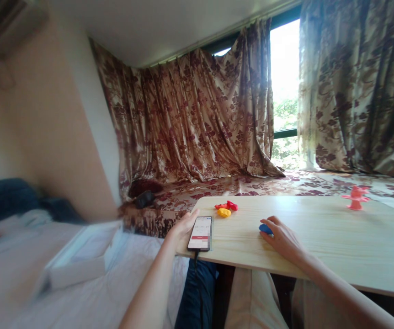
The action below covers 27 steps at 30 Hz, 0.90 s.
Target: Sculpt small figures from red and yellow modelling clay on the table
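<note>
On the pale wooden table, my right hand (282, 237) has its fingers closed over a small blue lump (266, 229) that looks like modelling clay. My left hand (183, 225) rests at the table's left edge, right beside a phone (199, 234); its visible fingers are stretched out, and part of the hand is hidden behind the phone. The phone's screen is lit, and a dark cable (196, 260) runs down from its lower end. Beyond the phone lie a yellow lump (223, 213) and red lumps (231, 206) of similar look.
A coral-pink figure-like object (355, 198) stands at the table's (323, 233) far right. To the left, a white box (83, 256) sits on a bed (135, 269). Behind the table are a cloth-covered ledge (252, 185) and patterned curtains (197, 119).
</note>
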Each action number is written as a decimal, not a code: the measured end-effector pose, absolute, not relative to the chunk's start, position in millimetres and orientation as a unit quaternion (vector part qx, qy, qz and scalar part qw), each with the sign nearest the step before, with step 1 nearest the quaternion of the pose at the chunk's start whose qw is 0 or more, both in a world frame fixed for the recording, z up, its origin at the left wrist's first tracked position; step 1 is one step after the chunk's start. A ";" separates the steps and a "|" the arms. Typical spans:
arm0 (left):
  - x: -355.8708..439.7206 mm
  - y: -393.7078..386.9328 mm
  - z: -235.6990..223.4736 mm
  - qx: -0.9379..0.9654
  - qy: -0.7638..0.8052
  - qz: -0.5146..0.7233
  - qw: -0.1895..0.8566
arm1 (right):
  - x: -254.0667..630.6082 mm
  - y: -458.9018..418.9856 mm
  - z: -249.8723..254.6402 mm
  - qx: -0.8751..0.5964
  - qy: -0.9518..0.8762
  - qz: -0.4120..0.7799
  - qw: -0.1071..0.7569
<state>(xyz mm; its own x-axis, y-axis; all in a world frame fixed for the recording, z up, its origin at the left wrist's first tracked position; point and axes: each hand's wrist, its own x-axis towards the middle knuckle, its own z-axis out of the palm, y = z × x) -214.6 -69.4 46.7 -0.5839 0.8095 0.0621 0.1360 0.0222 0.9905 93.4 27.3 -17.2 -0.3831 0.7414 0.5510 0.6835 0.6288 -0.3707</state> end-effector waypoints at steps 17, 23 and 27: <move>-208.7 -86.3 52.5 0.235 0.632 0.576 0.463 | -47.5 -41.6 19.5 -0.384 -0.503 0.667 0.394; -202.3 -75.9 41.5 0.216 0.620 0.588 0.472 | -33.7 -39.1 23.8 -0.402 -0.448 0.691 0.400; -197.5 -67.5 29.1 0.227 0.597 0.602 0.479 | -27.8 -42.4 22.6 -0.385 -0.417 0.716 0.406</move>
<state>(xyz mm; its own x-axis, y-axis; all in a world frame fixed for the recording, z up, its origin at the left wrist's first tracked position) -197.5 -67.5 29.1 -0.4380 0.8475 -0.2998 -0.3064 0.1729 0.9361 -27.8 -42.4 22.6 -0.3727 0.9032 -0.2128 -0.2601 -0.3218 -0.9104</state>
